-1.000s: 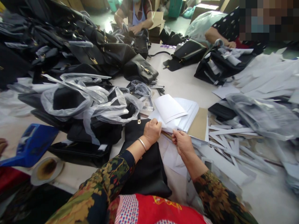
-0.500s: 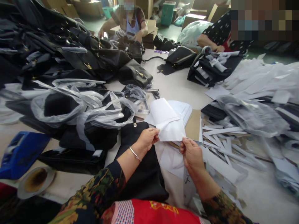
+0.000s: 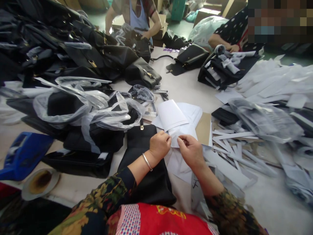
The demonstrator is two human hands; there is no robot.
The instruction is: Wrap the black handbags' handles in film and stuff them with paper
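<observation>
A thin white sheet of paper (image 3: 185, 133) lies between my hands over a stack of folded white papers (image 3: 171, 112). My left hand (image 3: 160, 145) is closed, its fingertips at the sheet's left edge. At its lower edge, my right hand (image 3: 192, 151) pinches with thumb and curled fingers. The exact grip points are partly hidden by my fingers. Under the stack shows a brown card (image 3: 204, 127). Below my left forearm lies a flat black leather bag (image 3: 149, 182) with a small gold clasp.
Black bags (image 3: 102, 58) with plastic-wrapped handles pile up on the left. A blue tape dispenser (image 3: 26, 153) and a round dish (image 3: 40, 182) sit at lower left. On the right are paper strips (image 3: 232, 147) and clear plastic (image 3: 266, 120). Two people work across the table.
My hands have come closer together; the right moved left along the sheet, and the left shifted slightly right. The sheet between them looks more crumpled. The view has tilted down a little.
</observation>
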